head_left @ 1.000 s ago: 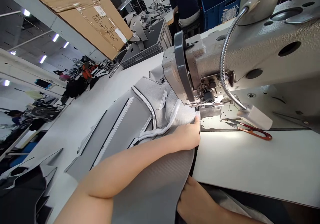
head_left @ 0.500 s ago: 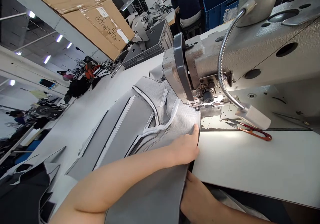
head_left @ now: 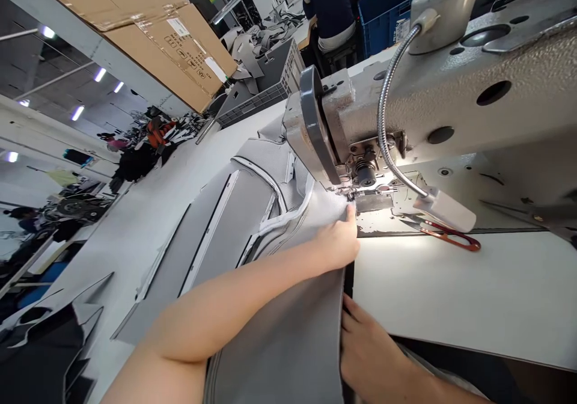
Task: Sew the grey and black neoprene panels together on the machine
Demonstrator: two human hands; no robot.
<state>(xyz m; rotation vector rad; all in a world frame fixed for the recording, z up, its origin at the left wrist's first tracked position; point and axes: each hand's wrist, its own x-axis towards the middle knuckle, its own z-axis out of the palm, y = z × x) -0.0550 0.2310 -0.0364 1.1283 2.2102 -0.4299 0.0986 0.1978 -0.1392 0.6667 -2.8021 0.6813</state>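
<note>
A large grey fabric cover (head_left: pixel 288 326) with white and black piped seams lies under the head of a sewing machine (head_left: pixel 360 115). Its right edge runs beneath the presser foot (head_left: pixel 350 192). My left hand (head_left: pixel 339 244) rests on the cloth just in front of the foot, index finger stretched towards it and the other fingers curled at the edge. Lower down, my right hand (head_left: pixel 372 347) grips that same edge, its fingertips partly hidden by the fabric.
Red-handled thread snips (head_left: pixel 451 235) lie right of the needle area, under a lamp on a flexible neck (head_left: pixel 451 208). Dark fabric pieces (head_left: pixel 40 356) lie at lower left. Behind are a grey crate (head_left: pixel 265 91), cardboard boxes (head_left: pixel 180 55) and a seated person (head_left: pixel 331 7).
The fabric and my left hand have moved up towards the presser foot. My right hand has stayed low at the edge. The whole view has shifted slightly.
</note>
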